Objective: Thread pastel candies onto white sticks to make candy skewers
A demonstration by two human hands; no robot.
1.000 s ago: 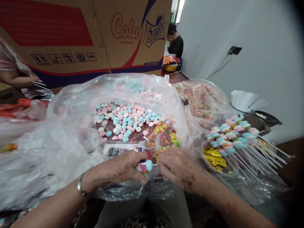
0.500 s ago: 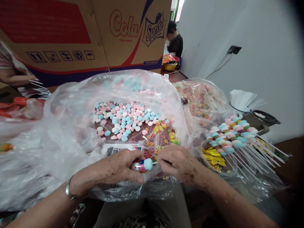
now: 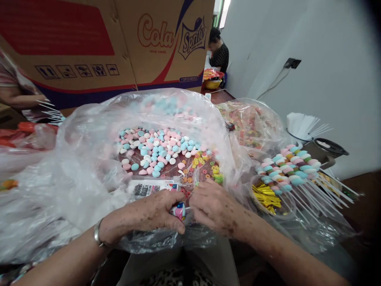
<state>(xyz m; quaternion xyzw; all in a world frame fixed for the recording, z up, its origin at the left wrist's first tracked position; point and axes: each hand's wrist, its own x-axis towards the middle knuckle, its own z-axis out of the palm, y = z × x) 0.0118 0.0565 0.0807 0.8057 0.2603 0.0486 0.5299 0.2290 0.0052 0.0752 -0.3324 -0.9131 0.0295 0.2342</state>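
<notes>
Snugly, wrapped candy [image 3: 179, 211] in the curled left hand [image 3: 154, 209], its stick [image 3: 187, 208] pinched in the facing right hand [image 3: 218, 209]

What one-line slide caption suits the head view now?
Left hand grips a printed wrapper, right hand close beside it, before loose pastel candies; candy-laden sticks lie at right.
</notes>
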